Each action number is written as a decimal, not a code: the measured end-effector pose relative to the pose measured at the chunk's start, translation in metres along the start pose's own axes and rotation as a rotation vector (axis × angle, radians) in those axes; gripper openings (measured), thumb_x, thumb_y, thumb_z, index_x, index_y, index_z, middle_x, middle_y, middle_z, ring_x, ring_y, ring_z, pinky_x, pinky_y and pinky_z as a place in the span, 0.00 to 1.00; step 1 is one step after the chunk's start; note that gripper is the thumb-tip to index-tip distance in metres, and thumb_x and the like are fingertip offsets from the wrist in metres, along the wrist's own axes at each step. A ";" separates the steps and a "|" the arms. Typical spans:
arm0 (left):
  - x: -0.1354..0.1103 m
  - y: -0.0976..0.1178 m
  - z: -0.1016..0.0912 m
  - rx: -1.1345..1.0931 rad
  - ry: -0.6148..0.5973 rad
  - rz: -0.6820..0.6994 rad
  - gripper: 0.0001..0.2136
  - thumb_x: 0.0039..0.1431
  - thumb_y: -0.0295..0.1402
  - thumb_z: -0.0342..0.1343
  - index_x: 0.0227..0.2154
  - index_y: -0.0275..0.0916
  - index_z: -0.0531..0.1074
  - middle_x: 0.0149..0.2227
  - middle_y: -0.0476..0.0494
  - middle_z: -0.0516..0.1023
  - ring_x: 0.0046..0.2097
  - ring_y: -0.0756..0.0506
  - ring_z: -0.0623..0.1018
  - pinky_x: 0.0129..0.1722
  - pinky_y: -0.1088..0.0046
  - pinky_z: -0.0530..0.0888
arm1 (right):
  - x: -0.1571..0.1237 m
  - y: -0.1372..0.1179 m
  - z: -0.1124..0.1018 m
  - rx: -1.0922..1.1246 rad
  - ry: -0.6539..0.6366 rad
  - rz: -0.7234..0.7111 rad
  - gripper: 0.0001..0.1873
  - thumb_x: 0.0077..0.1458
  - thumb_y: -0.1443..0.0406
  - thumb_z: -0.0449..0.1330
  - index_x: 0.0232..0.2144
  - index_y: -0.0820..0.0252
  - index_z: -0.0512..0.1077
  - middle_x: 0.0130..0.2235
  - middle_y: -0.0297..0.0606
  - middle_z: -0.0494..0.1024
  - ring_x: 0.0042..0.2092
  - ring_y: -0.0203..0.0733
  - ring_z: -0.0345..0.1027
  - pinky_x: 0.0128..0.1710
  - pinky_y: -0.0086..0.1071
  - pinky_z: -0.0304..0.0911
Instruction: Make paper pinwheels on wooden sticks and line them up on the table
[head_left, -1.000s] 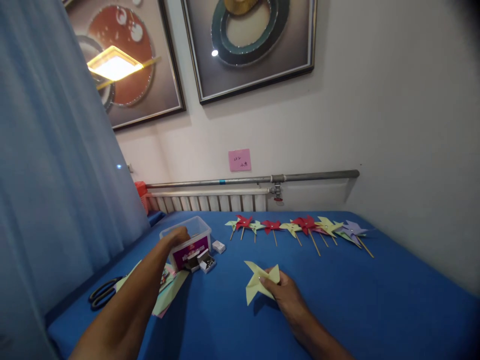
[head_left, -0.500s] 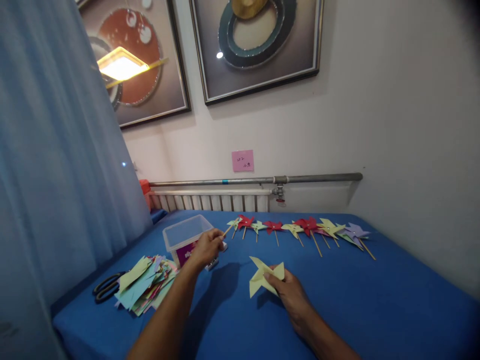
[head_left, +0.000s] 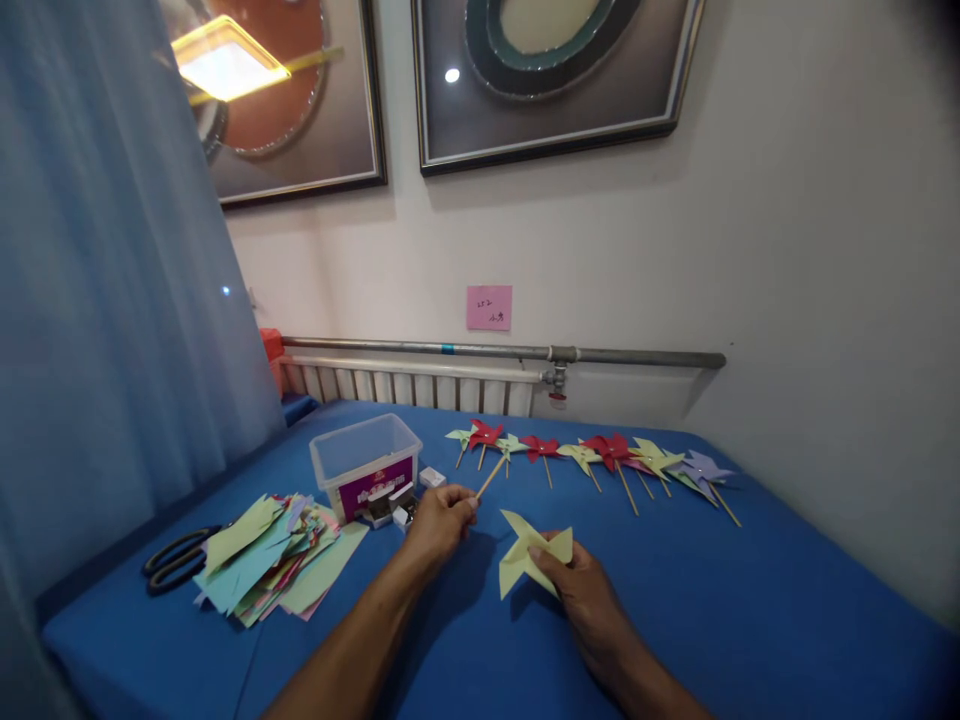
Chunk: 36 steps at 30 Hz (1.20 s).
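Observation:
My left hand [head_left: 442,518] is closed in a pinch on a thin wooden stick [head_left: 490,478] that points up and away to the right, just above the blue table [head_left: 750,620]. My right hand [head_left: 576,585] pinches the middle of a folded pale-yellow paper pinwheel [head_left: 523,556], held a little off the cloth. The two hands are close together, the stick's lower end a short way left of the pinwheel. A clear plastic box [head_left: 365,468] with a purple label stands just behind my left hand.
A row of finished paper pinwheels on sticks [head_left: 600,455] lies along the far side of the table. A stack of cut coloured paper [head_left: 266,555] and black scissors [head_left: 176,560] lie at the left. Small boxes of pins [head_left: 386,508] sit by the plastic box. Curtain left, radiator behind.
My left hand left the plastic box with a wooden stick and came right and nearer, next to the pinwheel. My right hand kept its hold on the yellow pinwheel, barely moving.

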<state>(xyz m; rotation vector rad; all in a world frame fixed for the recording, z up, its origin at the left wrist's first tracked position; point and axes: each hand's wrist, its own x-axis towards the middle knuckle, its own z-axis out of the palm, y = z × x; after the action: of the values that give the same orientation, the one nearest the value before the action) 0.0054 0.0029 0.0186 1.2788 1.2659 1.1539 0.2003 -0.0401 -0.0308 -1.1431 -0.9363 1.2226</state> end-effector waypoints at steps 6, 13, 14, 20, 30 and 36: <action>-0.002 0.002 0.001 0.005 -0.015 -0.022 0.05 0.54 0.33 0.57 0.28 0.37 0.72 0.21 0.53 0.70 0.20 0.53 0.66 0.22 0.76 0.58 | -0.003 -0.004 0.000 0.045 -0.053 0.049 0.26 0.36 0.53 0.77 0.36 0.59 0.78 0.29 0.37 0.83 0.32 0.48 0.76 0.32 0.35 0.69; 0.002 -0.015 0.003 0.296 -0.040 0.075 0.04 0.55 0.29 0.57 0.25 0.37 0.73 0.20 0.54 0.67 0.24 0.52 0.65 0.25 0.76 0.58 | 0.003 0.001 -0.004 0.099 -0.009 0.031 0.28 0.35 0.51 0.78 0.36 0.59 0.77 0.29 0.35 0.82 0.30 0.45 0.74 0.31 0.35 0.68; 0.000 -0.017 0.005 0.349 -0.053 0.082 0.04 0.55 0.29 0.57 0.26 0.37 0.73 0.21 0.54 0.68 0.25 0.51 0.66 0.26 0.75 0.59 | 0.005 0.001 -0.005 0.111 -0.002 0.026 0.28 0.35 0.51 0.78 0.36 0.59 0.77 0.28 0.34 0.82 0.29 0.44 0.73 0.31 0.34 0.68; -0.018 -0.025 0.025 0.487 -0.172 0.111 0.05 0.53 0.28 0.55 0.27 0.36 0.76 0.24 0.50 0.74 0.28 0.50 0.70 0.28 0.75 0.60 | 0.007 -0.006 -0.006 0.119 0.047 0.005 0.26 0.35 0.54 0.78 0.34 0.59 0.76 0.27 0.33 0.81 0.29 0.41 0.72 0.30 0.32 0.67; -0.029 -0.015 0.032 0.454 -0.181 0.129 0.08 0.52 0.28 0.51 0.27 0.36 0.76 0.24 0.50 0.74 0.27 0.49 0.70 0.28 0.74 0.61 | 0.006 -0.006 -0.006 0.050 0.105 -0.033 0.26 0.35 0.53 0.76 0.36 0.58 0.75 0.28 0.33 0.81 0.30 0.46 0.74 0.32 0.35 0.68; -0.032 -0.013 0.032 0.519 -0.156 0.152 0.08 0.52 0.27 0.52 0.26 0.36 0.77 0.25 0.49 0.77 0.29 0.48 0.72 0.30 0.74 0.61 | 0.010 -0.002 -0.007 0.015 0.107 -0.033 0.27 0.35 0.51 0.75 0.36 0.57 0.75 0.27 0.31 0.80 0.29 0.44 0.72 0.31 0.34 0.67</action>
<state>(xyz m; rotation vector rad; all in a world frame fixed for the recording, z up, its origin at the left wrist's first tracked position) 0.0360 -0.0290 0.0025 1.8346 1.4204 0.8290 0.2089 -0.0316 -0.0308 -1.1649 -0.8607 1.1287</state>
